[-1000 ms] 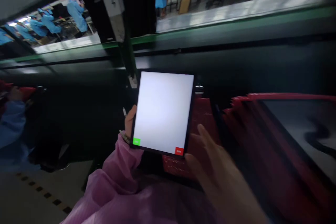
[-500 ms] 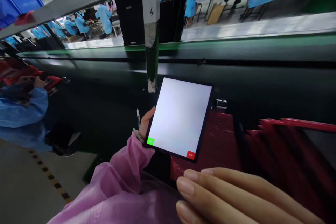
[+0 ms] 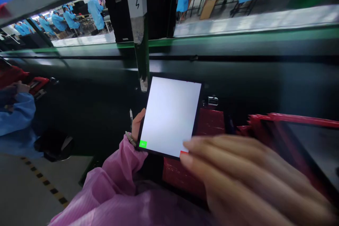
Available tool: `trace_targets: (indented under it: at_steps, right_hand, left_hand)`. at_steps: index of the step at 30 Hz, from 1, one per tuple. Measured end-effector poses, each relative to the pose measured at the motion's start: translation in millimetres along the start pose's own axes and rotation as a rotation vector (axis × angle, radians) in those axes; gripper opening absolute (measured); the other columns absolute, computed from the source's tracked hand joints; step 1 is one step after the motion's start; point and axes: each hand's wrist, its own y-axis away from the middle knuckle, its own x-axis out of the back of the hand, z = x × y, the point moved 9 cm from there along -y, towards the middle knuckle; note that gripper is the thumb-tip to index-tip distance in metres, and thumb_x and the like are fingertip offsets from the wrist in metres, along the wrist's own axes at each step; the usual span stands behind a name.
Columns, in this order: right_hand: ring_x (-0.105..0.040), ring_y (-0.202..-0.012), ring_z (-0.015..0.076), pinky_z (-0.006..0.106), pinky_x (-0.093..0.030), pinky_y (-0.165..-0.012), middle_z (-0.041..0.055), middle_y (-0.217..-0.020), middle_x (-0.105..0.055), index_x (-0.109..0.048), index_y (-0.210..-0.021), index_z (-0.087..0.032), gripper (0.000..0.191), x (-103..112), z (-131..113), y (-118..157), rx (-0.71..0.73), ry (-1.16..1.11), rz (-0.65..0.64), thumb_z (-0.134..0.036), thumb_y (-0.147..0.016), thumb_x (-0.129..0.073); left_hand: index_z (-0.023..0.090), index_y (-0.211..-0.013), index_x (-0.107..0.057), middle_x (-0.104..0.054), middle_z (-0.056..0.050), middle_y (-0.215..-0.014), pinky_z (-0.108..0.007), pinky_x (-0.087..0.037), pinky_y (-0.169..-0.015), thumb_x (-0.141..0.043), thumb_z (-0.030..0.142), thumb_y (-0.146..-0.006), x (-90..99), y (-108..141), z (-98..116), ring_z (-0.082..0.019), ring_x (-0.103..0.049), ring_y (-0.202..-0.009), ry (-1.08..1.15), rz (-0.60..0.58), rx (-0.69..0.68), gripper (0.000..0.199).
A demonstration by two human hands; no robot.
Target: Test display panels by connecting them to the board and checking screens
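A tablet (image 3: 171, 113) with a lit white screen is tilted up in front of me. It shows a green box at its lower left corner and a red one at its lower right. My left hand (image 3: 137, 123) grips the tablet's left edge; the thumb shows, while the other fingers are hidden behind it. My right hand (image 3: 238, 173), blurred, reaches over the lower right corner with fingers stretched out and holds nothing. It partly covers the red box; whether a fingertip touches the glass I cannot tell.
Red plastic wrapping (image 3: 212, 123) lies beneath and right of the tablet. Several red-covered flat devices (image 3: 256, 122) are stacked at the right. A pen (image 3: 131, 117), a metal clip-like piece (image 3: 213, 100) and an upright post (image 3: 141, 56) are near. A co-worker's blue sleeve (image 3: 18, 113) shows left.
My right hand has moved up from below the tablet to its lower right corner, now overlapping the red box. The whole view has shifted, so the surroundings appear further left.
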Motion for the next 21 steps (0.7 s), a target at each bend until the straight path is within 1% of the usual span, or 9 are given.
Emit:
trace_targets:
  at_steps: [2, 4, 6, 9, 11, 14, 18, 19, 21]
  right_hand:
    - [-0.063, -0.115, 0.0245, 0.040, -0.056, -0.098, 0.0142, -0.121, -0.067, -0.059, -0.128, -0.010, 0.032, -15.4, 28.0, 0.3, -0.069, 0.095, -0.031, -0.016, -0.097, -0.054]
    - [-0.055, -0.130, 0.0360, 0.053, -0.052, -0.104, 0.0243, -0.139, -0.055, -0.049, -0.142, -0.005, 0.056, -39.4, 56.7, 2.2, -0.158, 0.221, -0.107, -0.040, -0.099, -0.056]
    - [-0.040, -0.142, 0.0456, 0.063, -0.044, -0.110, 0.0323, -0.152, -0.038, -0.038, -0.151, -0.001, 0.088, -65.1, 74.7, 6.3, -0.202, 0.289, -0.190, -0.063, -0.092, -0.060]
    - [-0.026, -0.150, 0.0483, 0.062, -0.035, -0.119, 0.0329, -0.161, -0.022, -0.029, -0.157, -0.001, 0.119, -95.2, 79.4, 12.9, -0.204, 0.300, -0.287, -0.074, -0.074, -0.073]
    - [-0.026, -0.151, 0.0462, 0.059, -0.034, -0.121, 0.0298, -0.163, -0.022, -0.029, -0.158, -0.003, 0.122, -107.1, 75.6, 15.1, -0.206, 0.315, -0.335, -0.072, -0.069, -0.078]
    - [-0.039, -0.145, 0.0429, 0.056, -0.041, -0.116, 0.0261, -0.160, -0.035, -0.039, -0.154, -0.005, 0.102, -113.8, 68.7, 13.4, -0.212, 0.401, -0.352, -0.059, -0.078, -0.079]
    - [-0.064, -0.111, 0.0269, 0.035, -0.056, -0.083, 0.0152, -0.129, -0.067, -0.066, -0.127, -0.007, 0.034, -111.8, 54.4, 5.0, -0.115, 0.507, -0.245, -0.022, -0.096, -0.063]
    - [-0.066, -0.101, 0.0227, 0.032, -0.055, -0.075, 0.0123, -0.120, -0.071, -0.070, -0.118, -0.007, 0.025, -109.9, 51.6, 3.2, -0.086, 0.519, -0.209, -0.014, -0.097, -0.057]
    - [-0.065, -0.089, 0.0184, 0.030, -0.050, -0.067, 0.0086, -0.108, -0.072, -0.073, -0.108, -0.008, 0.025, -103.8, 49.8, 0.7, -0.053, 0.516, -0.159, -0.005, -0.096, -0.052]
  left_hand:
    - [0.008, -0.104, -0.070, -0.076, -0.014, -0.097, -0.044, -0.055, -0.096, -0.060, 0.047, -0.086, 3.6, -1.4, 3.6, -0.034, -0.072, -0.107, -0.011, 0.019, -0.044, 0.044]
    - [0.010, -0.104, -0.071, -0.077, -0.014, -0.102, -0.046, -0.054, -0.100, -0.059, 0.048, -0.085, 4.8, -1.0, 7.7, -0.036, -0.070, -0.112, -0.021, 0.025, -0.101, 0.044]
    - [0.012, -0.109, -0.072, -0.076, -0.013, -0.110, -0.048, -0.051, -0.104, -0.058, 0.048, -0.086, 3.6, 1.1, 10.5, -0.037, -0.067, -0.118, -0.035, 0.023, -0.147, 0.045]
    - [0.015, -0.119, -0.070, -0.075, -0.010, -0.118, -0.049, -0.048, -0.108, -0.057, 0.049, -0.086, 0.7, 5.6, 13.6, -0.036, -0.063, -0.125, -0.063, 0.033, -0.205, 0.049]
    - [0.016, -0.124, -0.069, -0.075, -0.009, -0.120, -0.048, -0.047, -0.110, -0.057, 0.050, -0.086, -1.1, 7.9, 17.7, -0.036, -0.061, -0.129, -0.076, 0.038, -0.263, 0.052]
    - [0.015, -0.124, -0.069, -0.075, -0.010, -0.119, -0.045, -0.048, -0.110, -0.059, 0.050, -0.085, -0.9, 9.8, 24.4, -0.034, -0.061, -0.129, -0.083, 0.061, -0.358, 0.053]
    - [0.015, -0.116, -0.073, -0.076, -0.008, -0.112, -0.036, -0.053, -0.103, -0.057, 0.048, -0.086, 1.5, 11.9, 28.8, -0.029, -0.066, -0.121, -0.085, 0.120, -0.439, 0.047]
    - [0.016, -0.115, -0.074, -0.077, -0.007, -0.110, -0.036, -0.054, -0.101, -0.057, 0.049, -0.086, 0.1, 12.4, 28.7, -0.029, -0.066, -0.121, -0.096, 0.118, -0.444, 0.047]
    - [0.019, -0.114, -0.074, -0.077, -0.007, -0.109, -0.036, -0.055, -0.101, -0.057, 0.051, -0.086, -2.5, 13.7, 28.2, -0.029, -0.064, -0.124, -0.126, 0.123, -0.448, 0.046]
